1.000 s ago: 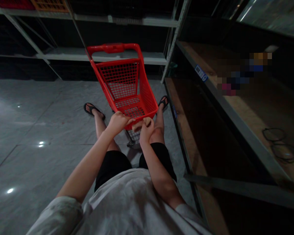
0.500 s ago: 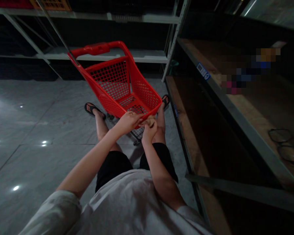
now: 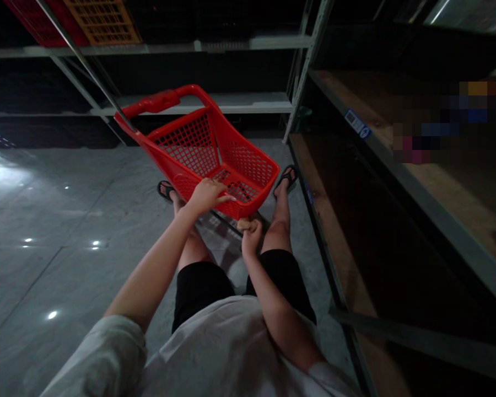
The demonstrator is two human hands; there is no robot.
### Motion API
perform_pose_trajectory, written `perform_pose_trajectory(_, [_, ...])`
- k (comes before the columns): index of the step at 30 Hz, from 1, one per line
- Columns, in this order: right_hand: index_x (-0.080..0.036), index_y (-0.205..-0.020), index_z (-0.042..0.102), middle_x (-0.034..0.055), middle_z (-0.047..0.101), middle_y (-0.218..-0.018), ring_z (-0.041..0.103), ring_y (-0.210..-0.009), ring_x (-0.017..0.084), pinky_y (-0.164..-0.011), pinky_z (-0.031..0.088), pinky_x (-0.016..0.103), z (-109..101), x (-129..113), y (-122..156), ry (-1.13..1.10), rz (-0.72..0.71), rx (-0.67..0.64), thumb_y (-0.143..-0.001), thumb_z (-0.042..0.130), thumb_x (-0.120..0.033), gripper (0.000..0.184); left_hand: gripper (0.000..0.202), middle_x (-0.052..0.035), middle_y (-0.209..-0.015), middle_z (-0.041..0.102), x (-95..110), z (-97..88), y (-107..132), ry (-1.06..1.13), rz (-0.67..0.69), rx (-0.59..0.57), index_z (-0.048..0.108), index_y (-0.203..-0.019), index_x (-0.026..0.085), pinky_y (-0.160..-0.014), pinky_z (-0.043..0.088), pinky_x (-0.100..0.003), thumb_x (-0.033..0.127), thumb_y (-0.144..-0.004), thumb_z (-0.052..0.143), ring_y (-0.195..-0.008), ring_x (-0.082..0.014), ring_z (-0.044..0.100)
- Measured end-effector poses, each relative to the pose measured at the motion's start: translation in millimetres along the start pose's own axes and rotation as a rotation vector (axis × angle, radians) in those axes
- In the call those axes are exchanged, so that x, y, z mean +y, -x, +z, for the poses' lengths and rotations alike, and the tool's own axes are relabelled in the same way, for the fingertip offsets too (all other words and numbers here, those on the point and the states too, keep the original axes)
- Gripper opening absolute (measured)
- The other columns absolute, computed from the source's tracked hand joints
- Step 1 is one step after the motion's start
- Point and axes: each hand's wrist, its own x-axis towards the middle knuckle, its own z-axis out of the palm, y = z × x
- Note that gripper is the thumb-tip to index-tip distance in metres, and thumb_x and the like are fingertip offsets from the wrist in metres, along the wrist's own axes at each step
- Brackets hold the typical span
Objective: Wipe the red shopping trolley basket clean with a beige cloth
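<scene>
A red plastic shopping trolley basket (image 3: 215, 160) stands tilted over my outstretched legs, its red handle (image 3: 157, 102) at the far end. My left hand (image 3: 206, 194) rests on the near rim of the basket, fingers curled over the edge. My right hand (image 3: 251, 229) is closed in a fist just below the basket's near corner, on something small I cannot make out. I sit on the floor in black shorts and sandals.
Metal shelving with wooden boards (image 3: 397, 165) runs along the right, close to my right leg. More shelves (image 3: 231, 102) stand behind the trolley, with red and orange crates (image 3: 99, 19) on top. Glossy grey tile floor (image 3: 45, 220) spreads to the left.
The basket has swung and tilted leftward, its handle moving left. My left hand stayed on the rim; my right hand dropped from the rim to below the basket's corner.
</scene>
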Motion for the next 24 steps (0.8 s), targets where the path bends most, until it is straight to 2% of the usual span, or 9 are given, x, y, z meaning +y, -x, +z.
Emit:
perform_pose_trajectory(3, [-0.021, -0.105, 0.052, 0.0068, 0.064, -0.102, 0.061, -0.097, 0.020, -0.092, 0.053, 0.036, 2.8, -38.2, -24.7, -0.077, 0.014, 0.150, -0.078, 0.053, -0.026, 0.028, 0.059, -0.0136, -0.098, 0.076, 10.5, 0.7, -5.0, 0.008, -0.028, 0.009, 0.073, -0.098, 0.017, -0.089, 0.042, -0.038, 0.062, -0.102, 0.036, -0.101, -0.0281, 0.069])
perform_pose_trajectory(5, [-0.022, -0.108, 0.053, 0.0074, 0.063, -0.108, 0.061, -0.103, 0.021, -0.098, 0.051, 0.038, 5.4, -62.4, -37.8, -0.096, -0.101, 0.131, -0.079, 0.055, -0.026, 0.029, 0.059, -0.0153, -0.100, 0.077, 18.3, 0.2, -11.5, -0.001, -0.057, -0.001, 0.074, -0.100, 0.015, -0.089, 0.042, -0.038, 0.062, -0.101, 0.038, -0.101, -0.0290, 0.069])
perform_pose_trajectory(7, [-0.023, -0.105, 0.055, 0.0088, 0.061, -0.112, 0.059, -0.110, 0.022, -0.105, 0.048, 0.042, 7.6, -72.4, -41.5, -0.077, -0.204, 0.118, -0.079, 0.054, -0.023, 0.027, 0.061, -0.0177, -0.099, 0.076, 28.9, -0.6, -19.0, -0.009, -0.093, -0.006, 0.075, -0.100, 0.013, -0.088, 0.043, -0.039, 0.063, -0.100, 0.039, -0.100, -0.0299, 0.070])
perform_pose_trajectory(9, [-0.022, -0.102, 0.056, 0.0123, 0.058, -0.117, 0.056, -0.117, 0.025, -0.110, 0.044, 0.046, 8.2, -64.3, -37.2, -0.019, -0.221, 0.138, -0.078, 0.054, -0.021, 0.025, 0.063, -0.0188, -0.097, 0.076, 43.5, -0.8, -26.4, 0.005, -0.131, 0.008, 0.076, -0.098, 0.013, -0.087, 0.043, -0.039, 0.064, -0.100, 0.038, -0.098, -0.0304, 0.071])
perform_pose_trajectory(12, [-0.019, -0.107, 0.055, 0.0172, 0.055, -0.120, 0.052, -0.121, 0.028, -0.111, 0.042, 0.050, 4.4, -30.7, -29.3, 0.038, -0.082, 0.200, -0.075, 0.054, -0.020, 0.033, 0.066, -0.0185, -0.095, 0.077, 70.9, 0.5, -36.1, 0.041, -0.183, 0.037, 0.077, -0.094, 0.014, -0.087, 0.044, -0.039, 0.068, -0.098, 0.039, -0.095, -0.0296, 0.071])
perform_pose_trajectory(16, [-0.018, -0.109, 0.050, 0.0124, 0.058, -0.109, 0.058, -0.104, 0.025, -0.097, 0.051, 0.047, -10.9, -5.1, -36.2, 0.032, 0.042, 0.236, -0.070, 0.052, -0.017, 0.039, 0.059, -0.0187, -0.102, 0.077, 99.0, -2.3, -43.3, 0.075, -0.189, 0.032, 0.075, -0.106, 0.014, -0.088, 0.045, -0.037, 0.062, -0.100, 0.042, -0.098, -0.0284, 0.072])
perform_pose_trajectory(19, [-0.020, -0.106, 0.051, 0.0097, 0.060, -0.107, 0.059, -0.103, 0.022, -0.099, 0.050, 0.045, -25.0, -27.8, -50.6, 0.035, 0.012, 0.289, -0.075, 0.053, -0.020, 0.030, 0.044, -0.0128, -0.118, 0.075, 93.2, -18.2, -36.4, 0.128, -0.078, 0.011, 0.068, -0.126, 0.019, -0.088, 0.047, -0.032, 0.049, -0.104, 0.044, -0.107, -0.0246, 0.071])
perform_pose_trajectory(21, [-0.020, -0.109, 0.052, 0.0096, 0.060, -0.114, 0.058, -0.111, 0.022, -0.107, 0.046, 0.044, -30.9, -52.9, -60.6, 0.047, -0.102, 0.325, -0.080, 0.054, -0.021, 0.029, 0.041, -0.0114, -0.123, 0.074, 74.0, -36.0, -23.3, 0.064, -0.051, 0.019, 0.066, -0.130, 0.020, -0.090, 0.047, -0.032, 0.045, -0.104, 0.045, -0.111, -0.0243, 0.070])
perform_pose_trajectory(24, [-0.020, -0.117, 0.053, 0.0104, 0.059, -0.124, 0.056, -0.121, 0.021, -0.114, 0.040, 0.042, -30.9, -72.4, -68.8, 0.080, -0.288, 0.281, -0.083, 0.054, -0.019, 0.034, 0.045, -0.0138, -0.116, 0.076, 34.5, -65.0, 5.4, -0.103, -0.151, 0.003, 0.069, -0.123, 0.018, -0.090, 0.048, -0.035, 0.048, -0.104, 0.043, -0.107, -0.0276, 0.071])
